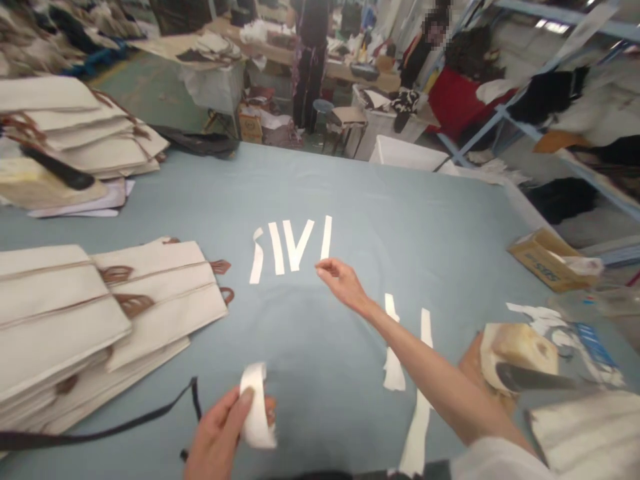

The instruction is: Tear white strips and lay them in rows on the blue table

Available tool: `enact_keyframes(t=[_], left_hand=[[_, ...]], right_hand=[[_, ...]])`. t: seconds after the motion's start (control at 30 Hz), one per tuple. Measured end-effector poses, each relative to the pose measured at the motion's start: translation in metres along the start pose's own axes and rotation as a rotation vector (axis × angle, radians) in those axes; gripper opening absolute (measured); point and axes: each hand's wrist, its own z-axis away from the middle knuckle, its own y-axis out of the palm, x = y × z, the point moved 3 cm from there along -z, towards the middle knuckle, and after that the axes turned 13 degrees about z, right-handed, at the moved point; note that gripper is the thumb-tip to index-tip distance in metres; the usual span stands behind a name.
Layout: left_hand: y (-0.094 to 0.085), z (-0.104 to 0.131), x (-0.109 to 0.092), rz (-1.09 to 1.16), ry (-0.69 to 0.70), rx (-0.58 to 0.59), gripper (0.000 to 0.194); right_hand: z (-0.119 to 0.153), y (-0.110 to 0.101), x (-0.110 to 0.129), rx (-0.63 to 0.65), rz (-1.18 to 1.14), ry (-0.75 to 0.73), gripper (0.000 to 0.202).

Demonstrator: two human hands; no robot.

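My left hand (223,423), at the bottom of the view, is closed around a curled bundle of white strips (257,407), thumb on its face. Farther out, my right hand (343,283) has its fingers pinched together at the lower end of a white strip (327,239) on the blue-grey table (320,347). To its left, several more white strips (276,248) lie in a row, two of them meeting in a V. Beneath and beside my right forearm are longer white pieces (395,370), partly hidden by the arm.
Stacked cream bags (165,293) with brown handles fill the left side, with another pile (75,127) behind. A black strap (125,423) lies near my left hand. At right are a cardboard box (545,260) and a dark-handled block (520,360). Two people stand beyond the table.
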Motion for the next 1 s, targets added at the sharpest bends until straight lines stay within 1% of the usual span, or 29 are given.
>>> enact_keyframes(t=[0.07, 0.13, 0.17, 0.23, 0.27, 0.33, 0.43, 0.53, 0.63, 0.7, 0.8, 0.9, 1.0], left_hand=[[-0.003, 0.006, -0.011, 0.049, -0.010, 0.066, 0.063], [-0.008, 0.014, -0.024, 0.075, -0.005, 0.145, 0.062], [-0.011, 0.020, -0.030, 0.082, 0.006, 0.177, 0.061], [-0.018, 0.033, -0.042, 0.095, 0.046, 0.239, 0.058], [-0.022, 0.040, -0.047, 0.102, 0.074, 0.269, 0.057], [-0.029, 0.056, -0.055, 0.114, 0.133, 0.326, 0.052], [-0.039, 0.077, -0.061, 0.138, 0.175, 0.374, 0.045], [-0.048, 0.093, -0.063, 0.185, 0.153, 0.423, 0.040], [-0.058, 0.104, -0.061, 0.221, 0.123, 0.456, 0.039], [-0.066, 0.109, -0.058, 0.225, 0.119, 0.461, 0.039], [-0.076, 0.116, -0.055, 0.222, 0.150, 0.457, 0.041], [-0.085, 0.121, -0.050, 0.226, 0.184, 0.433, 0.045], [-0.091, 0.123, -0.044, 0.213, 0.179, 0.445, 0.045]], right_hand=[[0.056, 0.005, 0.051, 0.047, -0.030, -0.101, 0.021], [0.107, 0.007, 0.105, 0.039, -0.011, -0.337, 0.019], [0.128, 0.008, 0.129, 0.022, -0.017, -0.444, 0.018], [0.159, 0.010, 0.168, -0.009, -0.027, -0.620, 0.019], [0.170, 0.011, 0.182, -0.020, -0.031, -0.684, 0.021], [0.185, 0.015, 0.202, -0.037, -0.022, -0.769, 0.024], [0.200, 0.020, 0.218, -0.065, 0.045, -0.834, 0.027], [0.214, 0.024, 0.228, -0.091, 0.154, -0.883, 0.026], [0.228, 0.028, 0.236, -0.084, 0.223, -0.898, 0.024], [0.237, 0.032, 0.239, -0.071, 0.224, -0.883, 0.025], [0.248, 0.039, 0.241, -0.090, 0.174, -0.829, 0.025], [0.259, 0.046, 0.242, -0.125, 0.097, -0.771, 0.020], [0.267, 0.051, 0.243, -0.143, 0.034, -0.722, 0.013]])
